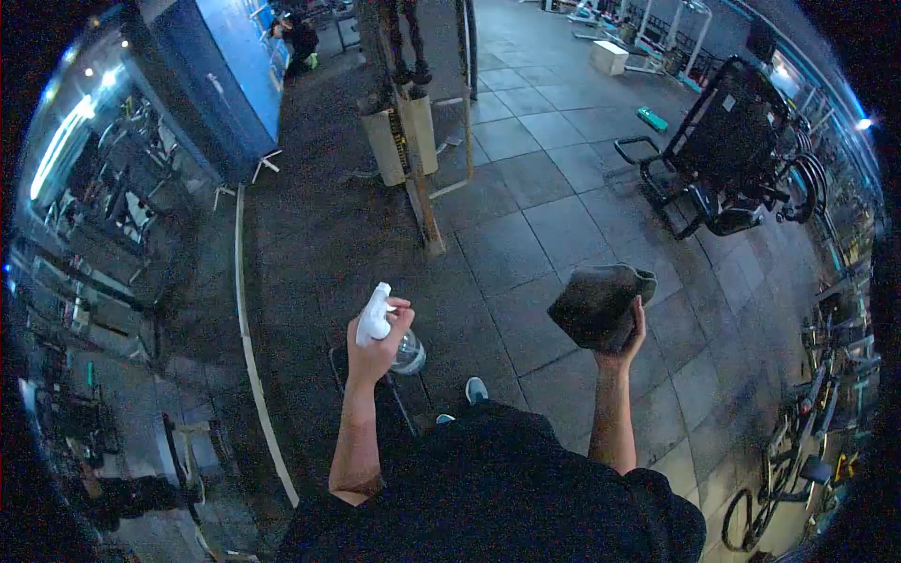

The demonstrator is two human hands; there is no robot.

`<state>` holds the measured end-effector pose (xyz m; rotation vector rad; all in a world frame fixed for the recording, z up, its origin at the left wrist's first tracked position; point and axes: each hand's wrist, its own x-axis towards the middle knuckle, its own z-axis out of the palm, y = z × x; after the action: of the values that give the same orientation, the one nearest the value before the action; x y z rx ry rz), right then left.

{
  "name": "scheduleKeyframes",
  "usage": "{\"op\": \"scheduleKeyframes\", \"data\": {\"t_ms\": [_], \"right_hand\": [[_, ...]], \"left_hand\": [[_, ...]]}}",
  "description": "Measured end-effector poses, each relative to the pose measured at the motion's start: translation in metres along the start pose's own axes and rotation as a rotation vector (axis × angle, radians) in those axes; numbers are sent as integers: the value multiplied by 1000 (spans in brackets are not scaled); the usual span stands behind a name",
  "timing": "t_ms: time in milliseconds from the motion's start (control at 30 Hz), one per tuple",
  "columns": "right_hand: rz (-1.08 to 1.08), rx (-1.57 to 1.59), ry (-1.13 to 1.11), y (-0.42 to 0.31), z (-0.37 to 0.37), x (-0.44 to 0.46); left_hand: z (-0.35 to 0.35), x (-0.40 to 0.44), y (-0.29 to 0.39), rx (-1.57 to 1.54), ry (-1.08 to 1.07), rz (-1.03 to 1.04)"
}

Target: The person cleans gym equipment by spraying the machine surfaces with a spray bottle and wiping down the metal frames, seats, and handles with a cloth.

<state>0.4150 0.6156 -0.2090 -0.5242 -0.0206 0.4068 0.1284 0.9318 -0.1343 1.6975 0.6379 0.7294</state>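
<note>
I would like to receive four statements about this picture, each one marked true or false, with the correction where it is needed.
1. The left hand holds a spray bottle. True.
2. The right hand is empty. False: it holds a dark, cloth-like piece.
3. A green item lies on the floor. True.
4. The bottle's trigger head is black. False: it is white.

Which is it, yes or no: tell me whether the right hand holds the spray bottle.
No, the left hand holds the spray bottle, and the right hand holds a dark cloth.
</note>
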Motion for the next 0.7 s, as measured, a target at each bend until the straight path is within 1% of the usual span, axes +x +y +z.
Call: {"op": "scheduleKeyframes", "data": {"t_ms": [67,100,167,200,300,400,433,500,533,567,600,700], "right_hand": [[-45,-14,18,0,11,-3],[-61,-22,31,-1,14,-4],[-171,-117,116,4,-1,11],[-218,-168,161,5,-13,20],[-99,-44,101,3,13,28],[-176,-50,122,16,9,54],[-164,-5,95,21,11,60],[-149,81,44,28,15,71],[-170,93,57,30,16,73],[-192,103,70,34,16,74],[-213,114,84,37,13,78],[-451,-73,143,55,8,77]], "left_hand": [[7,18,-1,75,-16,27],[12,26,2,-22,-28,37],[23,39,7,-210,-44,40],[26,48,4,-140,-110,65],[36,60,20,-61,-128,134],[41,66,29,-11,-141,68],[41,67,27,9,-149,53],[43,71,8,-65,-155,59],[45,72,1,-96,-149,58],[48,74,-5,-128,-144,58],[51,76,-11,-47,-160,16],[49,83,-26,-1,-207,-58]]}}
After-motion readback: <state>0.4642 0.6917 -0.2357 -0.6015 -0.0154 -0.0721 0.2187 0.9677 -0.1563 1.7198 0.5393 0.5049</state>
